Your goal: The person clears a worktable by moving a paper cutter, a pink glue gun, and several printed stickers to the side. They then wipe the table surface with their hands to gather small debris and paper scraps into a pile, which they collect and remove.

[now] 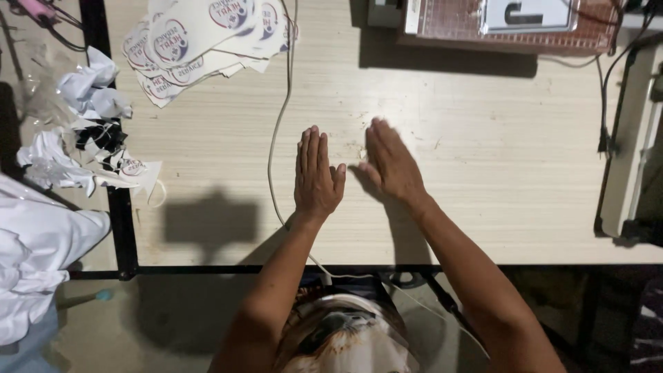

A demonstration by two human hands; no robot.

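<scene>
Two flat hands on pale table

bare tabletop right — cord, printed sheets left

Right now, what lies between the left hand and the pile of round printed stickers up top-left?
In the head view, a thin white cable crosses bare pale wood tabletop between the left hand and the round printed stickers.

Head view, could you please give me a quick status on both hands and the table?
Left hand and right hand flat, open, empty on the wooden table. Small pale scrap between them. White cable just left; sticker sheets far left.
</scene>
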